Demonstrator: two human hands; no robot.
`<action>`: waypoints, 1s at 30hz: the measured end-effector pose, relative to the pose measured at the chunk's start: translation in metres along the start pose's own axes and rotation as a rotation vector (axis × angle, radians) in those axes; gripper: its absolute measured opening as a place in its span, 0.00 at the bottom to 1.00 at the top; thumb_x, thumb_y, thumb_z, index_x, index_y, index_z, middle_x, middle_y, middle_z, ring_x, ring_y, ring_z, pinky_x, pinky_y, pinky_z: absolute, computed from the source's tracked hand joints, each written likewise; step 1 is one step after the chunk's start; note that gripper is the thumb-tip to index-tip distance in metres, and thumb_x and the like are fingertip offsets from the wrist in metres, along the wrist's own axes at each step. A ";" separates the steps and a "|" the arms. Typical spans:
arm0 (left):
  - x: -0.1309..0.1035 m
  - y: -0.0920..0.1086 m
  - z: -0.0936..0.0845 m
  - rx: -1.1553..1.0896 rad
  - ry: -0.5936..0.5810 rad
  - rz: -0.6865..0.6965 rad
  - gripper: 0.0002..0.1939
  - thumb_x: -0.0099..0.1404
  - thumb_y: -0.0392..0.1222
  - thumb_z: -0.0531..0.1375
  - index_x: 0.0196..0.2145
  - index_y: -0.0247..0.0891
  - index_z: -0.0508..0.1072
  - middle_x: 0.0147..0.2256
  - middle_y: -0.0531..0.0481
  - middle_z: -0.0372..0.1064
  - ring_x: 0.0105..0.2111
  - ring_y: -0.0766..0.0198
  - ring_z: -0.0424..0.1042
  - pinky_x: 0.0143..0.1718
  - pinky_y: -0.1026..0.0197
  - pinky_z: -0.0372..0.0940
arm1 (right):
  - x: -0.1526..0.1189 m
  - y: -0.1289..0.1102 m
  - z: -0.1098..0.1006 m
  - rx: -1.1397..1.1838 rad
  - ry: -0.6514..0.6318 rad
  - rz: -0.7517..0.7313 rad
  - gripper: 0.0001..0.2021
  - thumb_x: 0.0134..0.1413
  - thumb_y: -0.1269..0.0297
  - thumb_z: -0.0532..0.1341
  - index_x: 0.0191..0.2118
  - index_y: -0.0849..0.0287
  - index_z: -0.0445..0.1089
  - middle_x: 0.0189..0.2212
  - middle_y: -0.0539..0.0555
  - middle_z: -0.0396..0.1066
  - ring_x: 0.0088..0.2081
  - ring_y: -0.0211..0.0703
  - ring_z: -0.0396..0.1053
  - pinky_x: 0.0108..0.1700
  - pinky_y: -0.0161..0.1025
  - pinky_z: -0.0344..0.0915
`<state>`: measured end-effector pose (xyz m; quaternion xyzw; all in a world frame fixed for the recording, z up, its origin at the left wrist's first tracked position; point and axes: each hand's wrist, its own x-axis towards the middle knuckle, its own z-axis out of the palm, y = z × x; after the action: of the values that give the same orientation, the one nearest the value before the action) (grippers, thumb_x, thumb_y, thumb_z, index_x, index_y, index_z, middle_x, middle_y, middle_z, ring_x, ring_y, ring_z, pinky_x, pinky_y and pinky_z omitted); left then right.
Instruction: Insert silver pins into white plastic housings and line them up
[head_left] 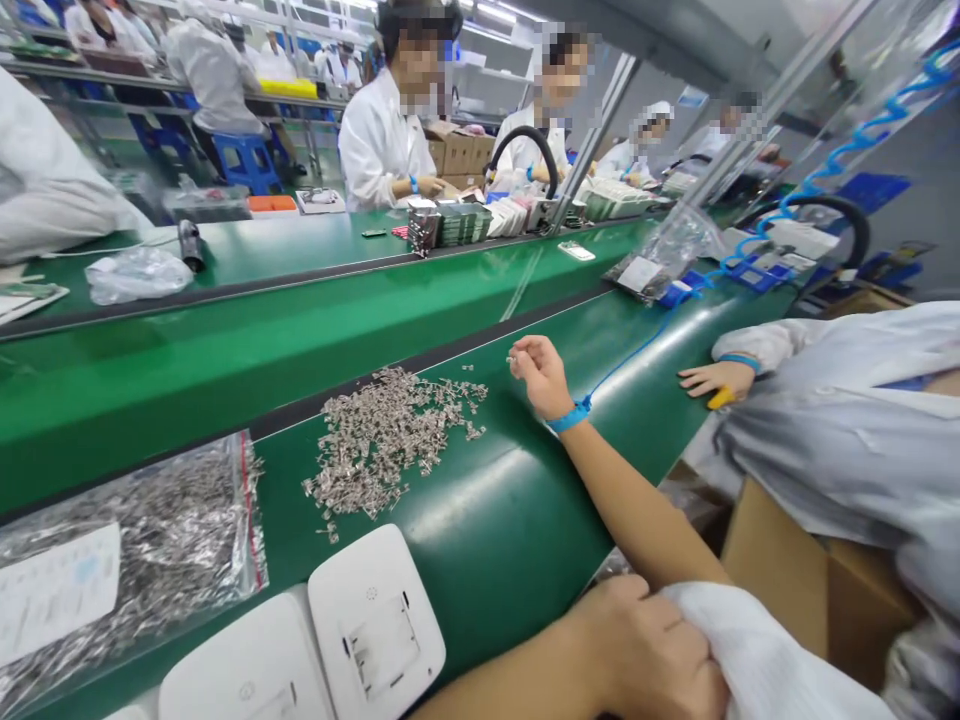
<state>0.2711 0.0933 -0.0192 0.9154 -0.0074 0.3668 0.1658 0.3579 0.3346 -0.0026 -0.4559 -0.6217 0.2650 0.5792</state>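
Observation:
My right hand (pixel 541 375), with a blue strap (pixel 571 416) on its wrist, is raised a little above the green bench. Its thumb and fingers pinch a tiny metal clip (pixel 511 359). To its left lies a loose pile of small silvery metal clips (pixel 382 435). My left hand (pixel 645 650) reaches across the bottom of the view, its fingers closed on the white sleeve (pixel 739 635) of my right arm. White plastic housings (pixel 379 615) with square recesses lie in a row near the bottom edge.
A clear bag of metal clips (pixel 172 540) lies at left. A coiled blue cord (pixel 806 185) hangs at right. Beyond the green conveyor belt (pixel 420 315), co-workers in white coats sit by stacked boards (pixel 457 222). Another person's hand (pixel 716 378) rests on the bench at right, near a cardboard box (pixel 780 570).

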 end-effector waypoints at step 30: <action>0.000 -0.002 -0.001 -0.024 -0.049 -0.055 0.14 0.50 0.46 0.59 0.17 0.41 0.57 0.18 0.51 0.55 0.20 0.65 0.61 0.19 0.61 0.44 | -0.003 -0.008 -0.003 -0.539 -0.374 -0.271 0.08 0.66 0.68 0.52 0.41 0.56 0.68 0.35 0.57 0.69 0.38 0.48 0.68 0.42 0.45 0.67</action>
<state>0.2709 0.0957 -0.0192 0.9218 0.0093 0.3396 0.1865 0.3581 0.3282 0.0037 -0.4491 -0.8194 0.0911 0.3443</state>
